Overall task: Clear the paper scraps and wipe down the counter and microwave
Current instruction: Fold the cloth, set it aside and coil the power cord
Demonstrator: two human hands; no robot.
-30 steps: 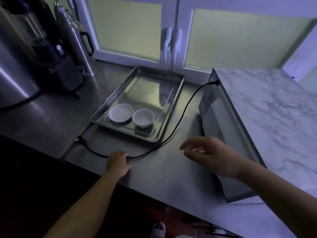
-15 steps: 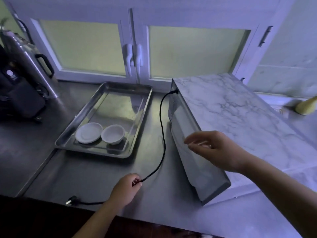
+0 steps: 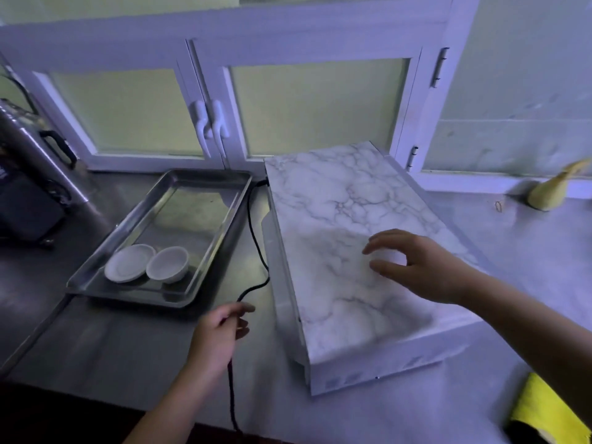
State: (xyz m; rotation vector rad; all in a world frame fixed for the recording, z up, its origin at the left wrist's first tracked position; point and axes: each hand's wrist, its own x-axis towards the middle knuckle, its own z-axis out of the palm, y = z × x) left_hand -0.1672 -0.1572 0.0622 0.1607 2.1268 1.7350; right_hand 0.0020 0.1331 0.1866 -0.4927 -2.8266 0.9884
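The microwave (image 3: 346, 225), its top covered in marble-pattern film, stands on the steel counter (image 3: 105, 341) with its back toward the window. Its black power cord (image 3: 256, 248) runs from the rear corner down the gap beside it. My left hand (image 3: 217, 334) pinches that cord just left of the microwave, and the cord trails on past my wrist over the counter's front edge. Above the microwave's top, my right hand (image 3: 419, 267) hovers with fingers spread and curved, holding nothing. No paper scraps are visible.
A steel tray (image 3: 205, 264) with two small white dishes (image 3: 150, 262) lies left of the cord. Dark appliances (image 3: 28, 193) and a metal kettle stand at far left. A yellow cloth (image 3: 541, 408) lies at the lower right, a pale yellow object (image 3: 554, 190) by the wall.
My left hand has drawn the cord rightward, close to the microwave. My right hand rose from the microwave's side to above its top. The view swung right.
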